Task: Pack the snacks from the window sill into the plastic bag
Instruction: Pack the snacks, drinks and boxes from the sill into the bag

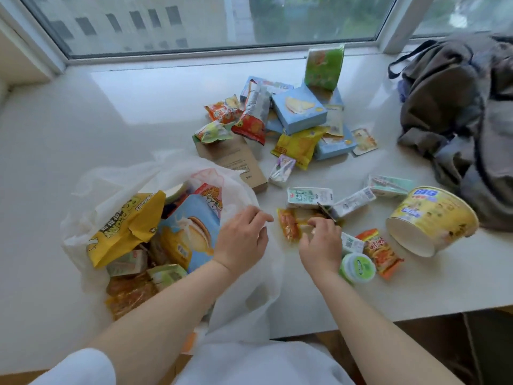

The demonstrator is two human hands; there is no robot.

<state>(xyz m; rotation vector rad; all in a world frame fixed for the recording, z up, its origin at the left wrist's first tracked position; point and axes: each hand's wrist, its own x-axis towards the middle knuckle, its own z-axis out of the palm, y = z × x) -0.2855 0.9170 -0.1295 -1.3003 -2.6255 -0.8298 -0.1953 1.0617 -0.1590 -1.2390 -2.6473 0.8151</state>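
Note:
The white plastic bag (116, 179) lies open on the sill at the left, holding a yellow snack bag (122, 226), a blue biscuit box (191, 229) and several small packs. My left hand (241, 240) holds the bag's right edge, fingers curled over the plastic. My right hand (322, 243) pinches a clear orange sausage pack (290, 226) lying flat on the sill just right of the bag. Loose snacks lie beyond: milk cartons (309, 197), a yellow noodle bowl (431, 219) on its side, a green tub (358, 268).
A heap of blue boxes (298, 108), a green pouch (323, 66), a yellow pack and a brown carton (238, 159) sits at the back centre. A grey backpack (458, 107) fills the right end. The window (222, 20) runs behind; the sill's front edge is near my body.

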